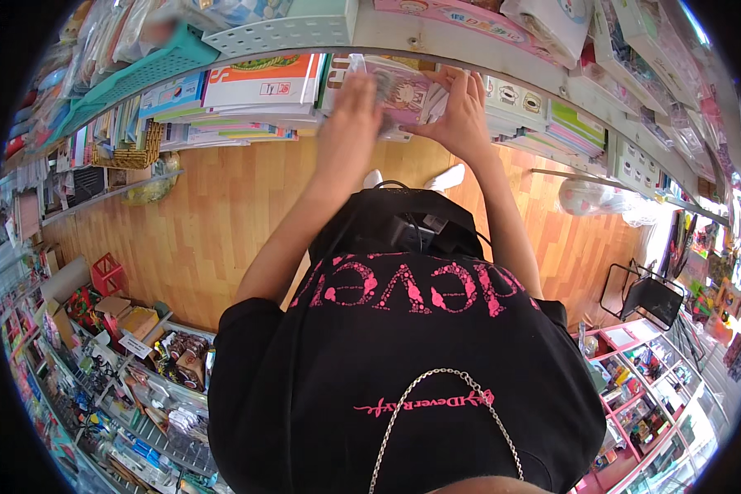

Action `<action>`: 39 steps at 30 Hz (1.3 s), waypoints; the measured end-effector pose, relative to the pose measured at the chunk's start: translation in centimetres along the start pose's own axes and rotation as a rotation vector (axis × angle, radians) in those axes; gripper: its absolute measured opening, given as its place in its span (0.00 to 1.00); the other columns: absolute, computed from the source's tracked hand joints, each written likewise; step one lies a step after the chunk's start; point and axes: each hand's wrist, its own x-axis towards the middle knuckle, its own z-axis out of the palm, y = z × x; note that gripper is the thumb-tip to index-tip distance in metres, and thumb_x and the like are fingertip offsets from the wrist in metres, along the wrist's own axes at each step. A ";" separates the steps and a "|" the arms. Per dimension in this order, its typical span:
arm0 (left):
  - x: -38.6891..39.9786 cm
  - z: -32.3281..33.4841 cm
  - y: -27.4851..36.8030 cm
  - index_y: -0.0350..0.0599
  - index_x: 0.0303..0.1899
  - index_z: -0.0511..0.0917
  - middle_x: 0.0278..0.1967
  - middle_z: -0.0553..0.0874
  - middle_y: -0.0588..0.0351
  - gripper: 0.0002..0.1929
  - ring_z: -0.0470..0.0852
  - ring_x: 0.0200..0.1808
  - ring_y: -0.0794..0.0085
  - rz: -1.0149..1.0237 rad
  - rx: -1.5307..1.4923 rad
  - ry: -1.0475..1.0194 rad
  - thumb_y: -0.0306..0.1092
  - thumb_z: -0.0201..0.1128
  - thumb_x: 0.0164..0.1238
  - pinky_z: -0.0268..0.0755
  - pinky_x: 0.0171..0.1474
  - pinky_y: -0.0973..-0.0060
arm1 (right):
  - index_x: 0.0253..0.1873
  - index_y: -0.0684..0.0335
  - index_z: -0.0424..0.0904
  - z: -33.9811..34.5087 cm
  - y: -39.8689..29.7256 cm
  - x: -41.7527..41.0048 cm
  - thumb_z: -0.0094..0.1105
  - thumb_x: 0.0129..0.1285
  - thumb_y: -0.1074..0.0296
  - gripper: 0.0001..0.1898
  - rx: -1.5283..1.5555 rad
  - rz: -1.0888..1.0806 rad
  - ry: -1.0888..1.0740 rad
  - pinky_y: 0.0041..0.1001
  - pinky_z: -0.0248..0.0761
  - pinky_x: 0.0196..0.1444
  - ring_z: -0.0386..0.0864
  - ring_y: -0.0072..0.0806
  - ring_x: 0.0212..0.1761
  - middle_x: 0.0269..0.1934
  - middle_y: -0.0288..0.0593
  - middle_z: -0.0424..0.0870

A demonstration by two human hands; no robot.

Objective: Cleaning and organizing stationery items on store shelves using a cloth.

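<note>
My left hand (353,120) is blurred over a stack of booklets on the low shelf in front of me. Bunched under its fingers is a grey cloth (384,87), partly hidden by the hand. The top booklet (406,102) has a purple cover with a cartoon figure. My right hand (464,114) grips this booklet at its right side, thumb at the near corner and fingers farther back. To the left lies a stack of books with an orange and white cover (259,83). Notebooks with small drawings (512,102) lie to the right.
An upper shelf edge (469,66) runs just beyond my hands, carrying a mint perforated basket (284,37) and boxed goods. Wicker basket (133,148) stands at left. Behind me are a crowded display rack (154,395), a pink compartment shelf (630,376) and a black folding stool (651,299).
</note>
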 end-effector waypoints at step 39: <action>2.9 4.6 3.2 0.34 0.51 0.74 0.53 0.79 0.40 0.14 0.81 0.50 0.49 -0.067 -0.021 -0.037 0.32 0.54 0.70 0.76 0.49 0.59 | 0.57 0.68 0.62 0.0 0.3 0.3 0.80 0.33 0.52 0.47 0.022 0.090 -0.062 0.43 0.47 0.72 0.68 0.44 0.62 0.53 0.43 0.78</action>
